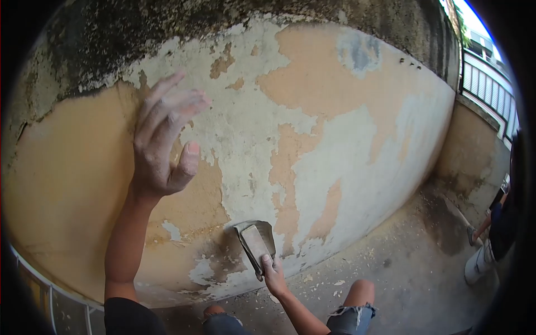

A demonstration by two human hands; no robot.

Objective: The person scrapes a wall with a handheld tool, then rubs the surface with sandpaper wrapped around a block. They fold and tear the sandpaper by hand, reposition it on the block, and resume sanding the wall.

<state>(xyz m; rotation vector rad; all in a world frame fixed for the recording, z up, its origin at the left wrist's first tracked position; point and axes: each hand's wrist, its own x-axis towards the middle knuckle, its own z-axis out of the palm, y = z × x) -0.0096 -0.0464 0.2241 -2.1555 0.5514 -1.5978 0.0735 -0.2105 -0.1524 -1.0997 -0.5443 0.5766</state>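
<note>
We note a white bucket, lower right, contents hidden. Our right hand, lower centre, is clamped on a grey, dark-edged tool; our left hand, upper left, holds its fingers apart.

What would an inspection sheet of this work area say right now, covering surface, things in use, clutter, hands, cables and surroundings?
Surface: wall patchy, pale coating broken by orange-tan areas, dark staining along the top.
Job's things: grey tool held before the wall's lower part; contact with the wall cannot be told.
Clutter: pale flakes scattered on the floor.
Hands: left hand raised and open, holding nothing; right hand gripping the tool's lower end.
Cables: nothing seen.
Surroundings: another person at the right edge beside a pale bucket; metal railing upper right.
</note>
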